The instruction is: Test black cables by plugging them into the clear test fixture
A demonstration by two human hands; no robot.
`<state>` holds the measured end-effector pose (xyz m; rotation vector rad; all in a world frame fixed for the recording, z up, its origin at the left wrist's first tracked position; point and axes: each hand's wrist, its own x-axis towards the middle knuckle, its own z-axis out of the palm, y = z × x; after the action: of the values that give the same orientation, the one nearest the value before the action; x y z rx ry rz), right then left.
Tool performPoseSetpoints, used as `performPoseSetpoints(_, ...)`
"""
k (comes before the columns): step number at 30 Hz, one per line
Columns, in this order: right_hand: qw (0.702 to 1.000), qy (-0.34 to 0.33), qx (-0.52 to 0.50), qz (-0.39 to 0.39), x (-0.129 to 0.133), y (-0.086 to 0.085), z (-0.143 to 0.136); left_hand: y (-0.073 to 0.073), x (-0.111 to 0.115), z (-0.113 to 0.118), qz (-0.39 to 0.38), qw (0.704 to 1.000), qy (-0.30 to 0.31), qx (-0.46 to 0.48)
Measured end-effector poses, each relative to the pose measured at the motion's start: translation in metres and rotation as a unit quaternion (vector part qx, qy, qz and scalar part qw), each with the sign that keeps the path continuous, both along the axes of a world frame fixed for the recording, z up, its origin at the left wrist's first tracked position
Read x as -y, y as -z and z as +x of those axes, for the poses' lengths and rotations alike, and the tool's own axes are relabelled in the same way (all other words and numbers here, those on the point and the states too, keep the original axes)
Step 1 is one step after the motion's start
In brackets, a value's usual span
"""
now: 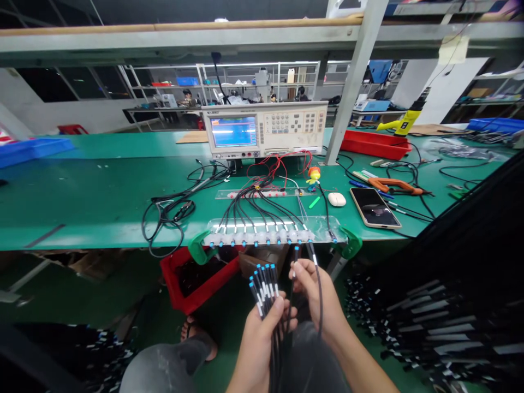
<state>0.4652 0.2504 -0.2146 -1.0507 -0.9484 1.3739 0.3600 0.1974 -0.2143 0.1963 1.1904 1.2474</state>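
My left hand (266,322) is closed round a bundle of black cables (265,286) with blue tips and white labels, held upright in front of the bench edge. To its right, my right hand (315,284) pinches a single black cable (295,259) near its blue-tipped end. That tip is just below a clear connector strip (270,236), where a row of blue-ended sockets faces me. Another labelled cable (316,267) hangs from the strip's right part, passing in front of my right hand. Green clamps (199,248) hold the strip to the bench edge.
Behind the strip stands a bench tester (266,131) with a lit screen and red leads. A phone (374,207), an earbud case (336,199) and orange-handled pliers (395,185) lie at right. Beneath the bench is a red bin (180,289). Many black cables (442,316) hang at far right.
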Motion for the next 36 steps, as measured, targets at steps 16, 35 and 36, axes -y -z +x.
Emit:
performPoseSetpoints(16,0.919,-0.083,-0.357,-0.142,-0.005,-0.003,0.005,0.003,0.005,-0.006,0.008,0.998,-0.006,0.059)
performPoseSetpoints(35,0.980,-0.182,-0.054,-0.062,0.005,0.008,-0.003,0.002,0.008,-0.005,0.044,0.997,0.033,0.058)
performPoseSetpoints(36,0.982,-0.177,-0.035,-0.055,0.005,0.008,-0.003,0.002,0.008,-0.005,0.043,0.997,0.032,0.061)
